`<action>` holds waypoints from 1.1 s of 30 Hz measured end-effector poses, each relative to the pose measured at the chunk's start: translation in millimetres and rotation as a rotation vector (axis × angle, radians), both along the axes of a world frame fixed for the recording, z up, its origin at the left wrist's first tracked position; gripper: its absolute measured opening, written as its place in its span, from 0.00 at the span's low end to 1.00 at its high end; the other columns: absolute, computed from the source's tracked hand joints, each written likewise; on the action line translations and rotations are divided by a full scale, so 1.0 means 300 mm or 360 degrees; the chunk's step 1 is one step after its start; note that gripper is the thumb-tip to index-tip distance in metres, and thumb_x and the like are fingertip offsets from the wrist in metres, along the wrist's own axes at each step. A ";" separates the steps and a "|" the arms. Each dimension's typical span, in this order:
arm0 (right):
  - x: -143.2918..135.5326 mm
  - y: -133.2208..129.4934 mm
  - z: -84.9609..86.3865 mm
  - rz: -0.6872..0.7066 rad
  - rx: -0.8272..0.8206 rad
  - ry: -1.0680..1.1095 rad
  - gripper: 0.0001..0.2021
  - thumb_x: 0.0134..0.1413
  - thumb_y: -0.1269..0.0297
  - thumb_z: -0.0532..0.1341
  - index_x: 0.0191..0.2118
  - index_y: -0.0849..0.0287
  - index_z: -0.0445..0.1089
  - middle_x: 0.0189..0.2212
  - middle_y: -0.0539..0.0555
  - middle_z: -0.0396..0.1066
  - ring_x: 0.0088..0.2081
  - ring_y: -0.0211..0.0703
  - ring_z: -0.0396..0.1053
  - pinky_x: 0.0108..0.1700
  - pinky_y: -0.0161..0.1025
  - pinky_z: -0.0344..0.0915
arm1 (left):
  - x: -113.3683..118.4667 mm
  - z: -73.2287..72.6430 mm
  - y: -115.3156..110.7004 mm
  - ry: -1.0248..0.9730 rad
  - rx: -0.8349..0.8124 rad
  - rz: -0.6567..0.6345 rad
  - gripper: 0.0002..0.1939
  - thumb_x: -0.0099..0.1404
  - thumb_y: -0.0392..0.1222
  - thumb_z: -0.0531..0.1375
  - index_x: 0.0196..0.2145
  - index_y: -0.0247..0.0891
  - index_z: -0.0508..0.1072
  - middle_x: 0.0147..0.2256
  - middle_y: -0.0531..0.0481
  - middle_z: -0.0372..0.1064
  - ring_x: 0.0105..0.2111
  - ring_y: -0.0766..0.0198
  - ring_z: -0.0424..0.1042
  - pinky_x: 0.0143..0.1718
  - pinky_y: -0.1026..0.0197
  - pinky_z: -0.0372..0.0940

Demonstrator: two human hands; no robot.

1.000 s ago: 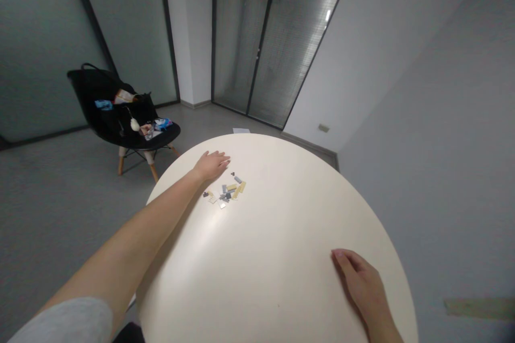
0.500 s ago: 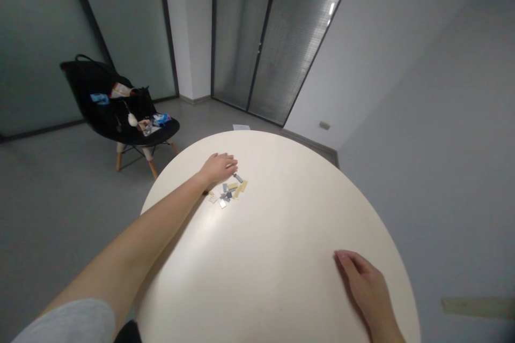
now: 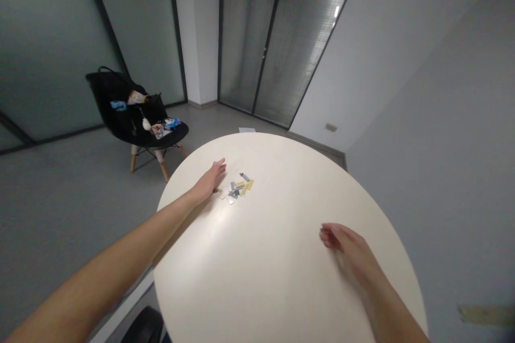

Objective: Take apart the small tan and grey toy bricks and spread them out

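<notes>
My left hand (image 3: 210,178) reaches far over the table's left side, its fingers stretched out and apart with nothing in them. Just right of it lies a small loose pile of flat pieces (image 3: 240,187), some yellow, some grey and some clear or whitish. One longer grey piece (image 3: 245,177) sits at the far edge of the pile. A small dark piece close to the left hand is partly covered by it. On the right, my right hand (image 3: 349,249) is over the bare tabletop, well away from the pile. Its fingers are curled together, and nothing shows in them.
The round white table (image 3: 273,273) fills the middle. Beyond its left edge stands a black chair (image 3: 115,123) loaded with a bag and small items. A white wall (image 3: 422,134) rises at the right. Part of a dark seat (image 3: 145,327) shows at the bottom left.
My left hand has drawn back left, away from the pile's far edge. My right hand has moved forward and a little left. The whole view has shifted slightly.
</notes>
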State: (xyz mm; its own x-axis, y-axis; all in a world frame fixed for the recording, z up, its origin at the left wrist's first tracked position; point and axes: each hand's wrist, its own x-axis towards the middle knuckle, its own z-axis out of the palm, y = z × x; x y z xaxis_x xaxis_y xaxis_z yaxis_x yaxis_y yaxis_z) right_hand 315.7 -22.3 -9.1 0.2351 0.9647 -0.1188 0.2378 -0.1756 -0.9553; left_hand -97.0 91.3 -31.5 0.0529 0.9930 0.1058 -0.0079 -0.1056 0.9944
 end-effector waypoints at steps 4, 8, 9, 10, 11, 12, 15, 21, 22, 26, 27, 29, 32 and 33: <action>-0.112 0.168 0.050 0.0251 -0.0084 0.0443 0.16 0.48 0.55 0.66 0.38 0.62 0.74 0.37 0.61 0.76 0.37 0.47 0.74 0.43 0.44 0.72 | 0.041 0.005 -0.044 0.0013 -0.0012 0.0079 0.37 0.68 0.64 0.41 0.65 0.37 0.53 0.63 0.38 0.53 0.62 0.55 0.55 0.64 0.52 0.46; -0.240 0.327 0.037 0.0267 -0.0037 0.0667 0.07 0.53 0.64 0.62 0.38 0.59 0.73 0.37 0.58 0.76 0.40 0.45 0.74 0.49 0.45 0.71 | 0.013 0.003 -0.078 0.0223 0.0155 0.0098 0.35 0.67 0.62 0.49 0.62 0.37 0.59 0.63 0.39 0.54 0.63 0.53 0.53 0.66 0.53 0.42; -0.275 0.362 0.029 0.0298 -0.0037 0.0704 0.06 0.55 0.65 0.61 0.38 0.59 0.72 0.37 0.57 0.76 0.41 0.44 0.74 0.51 0.45 0.70 | 0.005 0.003 -0.081 0.0160 0.0137 0.0104 0.34 0.67 0.61 0.48 0.63 0.36 0.58 0.63 0.38 0.55 0.63 0.53 0.54 0.65 0.52 0.43; -0.312 0.395 0.021 0.0328 -0.0048 0.0741 0.06 0.55 0.66 0.60 0.38 0.59 0.72 0.37 0.57 0.76 0.41 0.44 0.74 0.52 0.45 0.69 | -0.001 0.004 -0.081 0.0054 0.0097 0.0115 0.34 0.68 0.61 0.47 0.63 0.35 0.56 0.62 0.37 0.55 0.62 0.54 0.55 0.65 0.52 0.45; -0.349 0.427 0.015 0.0344 -0.0043 0.0779 0.06 0.56 0.67 0.59 0.38 0.59 0.72 0.37 0.57 0.76 0.42 0.44 0.74 0.53 0.45 0.68 | -0.005 0.006 -0.080 -0.0078 0.0044 0.0132 0.34 0.69 0.60 0.45 0.64 0.34 0.55 0.62 0.36 0.54 0.62 0.54 0.56 0.64 0.52 0.47; -0.385 0.458 0.011 0.0368 -0.0041 0.0828 0.06 0.56 0.67 0.59 0.39 0.58 0.71 0.38 0.57 0.76 0.43 0.44 0.73 0.53 0.45 0.68 | -0.008 0.010 -0.077 -0.0216 -0.0015 0.0159 0.34 0.70 0.60 0.42 0.64 0.33 0.53 0.62 0.35 0.54 0.62 0.55 0.57 0.64 0.51 0.48; -0.481 0.550 0.004 0.0475 -0.0041 0.0956 0.09 0.59 0.64 0.56 0.42 0.58 0.69 0.39 0.58 0.75 0.45 0.45 0.73 0.54 0.46 0.68 | -0.010 0.030 -0.069 -0.0515 -0.0130 0.0263 0.32 0.71 0.58 0.38 0.63 0.35 0.54 0.63 0.36 0.54 0.61 0.57 0.57 0.64 0.52 0.50; -0.602 0.694 0.002 0.0658 -0.0197 0.1157 0.17 0.65 0.56 0.47 0.46 0.60 0.67 0.45 0.61 0.73 0.48 0.44 0.71 0.54 0.45 0.67 | -0.014 0.066 -0.072 -0.0662 -0.0195 0.0366 0.35 0.70 0.60 0.35 0.62 0.34 0.56 0.62 0.35 0.56 0.61 0.57 0.58 0.63 0.54 0.51; -0.618 0.710 0.003 0.0703 -0.0217 0.1169 0.17 0.65 0.55 0.47 0.46 0.60 0.67 0.46 0.61 0.72 0.48 0.43 0.71 0.54 0.46 0.66 | -0.014 0.068 -0.071 -0.0678 -0.0217 0.0351 0.36 0.70 0.61 0.34 0.63 0.35 0.55 0.62 0.36 0.55 0.61 0.57 0.57 0.63 0.53 0.51; -0.689 0.756 0.012 0.0862 -0.0293 0.1176 0.19 0.65 0.52 0.46 0.47 0.59 0.66 0.47 0.61 0.72 0.49 0.44 0.70 0.55 0.47 0.65 | -0.009 0.069 -0.056 -0.0793 -0.0319 0.0293 0.39 0.67 0.66 0.34 0.65 0.38 0.50 0.63 0.36 0.53 0.62 0.56 0.57 0.62 0.51 0.51; -0.708 0.765 0.015 0.0894 -0.0300 0.1182 0.20 0.65 0.52 0.45 0.48 0.59 0.66 0.47 0.61 0.72 0.49 0.44 0.70 0.55 0.47 0.64 | -0.005 0.068 -0.051 -0.0834 -0.0339 0.0283 0.40 0.66 0.67 0.34 0.65 0.38 0.48 0.63 0.35 0.52 0.62 0.56 0.57 0.63 0.51 0.51; -0.747 0.780 0.021 0.0965 -0.0308 0.1188 0.20 0.65 0.52 0.45 0.48 0.60 0.65 0.47 0.61 0.72 0.49 0.44 0.71 0.56 0.47 0.63 | 0.004 0.065 -0.041 -0.0882 -0.0361 0.0264 0.40 0.66 0.68 0.35 0.66 0.39 0.45 0.63 0.35 0.52 0.62 0.56 0.57 0.63 0.51 0.49; -0.791 0.793 0.025 0.1091 -0.0360 0.1144 0.20 0.65 0.51 0.46 0.49 0.60 0.65 0.45 0.61 0.73 0.46 0.44 0.72 0.56 0.47 0.63 | 0.016 0.063 -0.033 -0.0872 -0.0363 0.0254 0.39 0.66 0.68 0.36 0.66 0.41 0.44 0.63 0.36 0.52 0.62 0.56 0.56 0.63 0.51 0.49; -0.800 0.795 0.024 0.1132 -0.0380 0.1120 0.21 0.65 0.51 0.46 0.49 0.61 0.65 0.43 0.61 0.74 0.45 0.44 0.73 0.56 0.47 0.63 | 0.018 0.064 -0.032 -0.0863 -0.0361 0.0253 0.39 0.66 0.68 0.36 0.66 0.41 0.45 0.63 0.36 0.52 0.62 0.56 0.57 0.63 0.50 0.49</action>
